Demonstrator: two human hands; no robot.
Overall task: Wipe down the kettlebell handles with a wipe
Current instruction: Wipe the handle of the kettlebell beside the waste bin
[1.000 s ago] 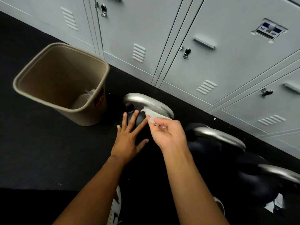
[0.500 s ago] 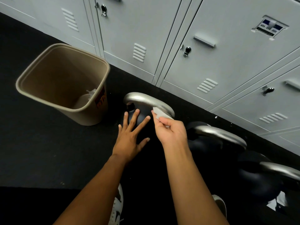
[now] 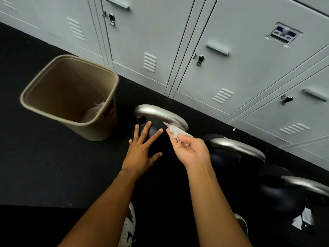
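Three black kettlebells with silver handles stand in a row on the dark floor before grey lockers. The nearest-left kettlebell handle point(image 3: 160, 114) arches above its black body. My left hand point(image 3: 142, 150) rests flat with spread fingers on that body. My right hand point(image 3: 189, 148) pinches a crumpled white wipe point(image 3: 175, 131), whose tip touches the right end of that handle. The second kettlebell handle point(image 3: 236, 147) and third kettlebell handle point(image 3: 306, 185) lie to the right, untouched.
A tan waste bin point(image 3: 71, 97) with a used white wipe inside stands left of the kettlebells. Grey lockers point(image 3: 222, 72) with latches line the back. My white shoes point(image 3: 128, 229) show at the bottom on the black floor.
My right hand has turned palm-up and drawn slightly back along the handle's right end, still pinching the wipe. My left hand stays flat on the kettlebell body.
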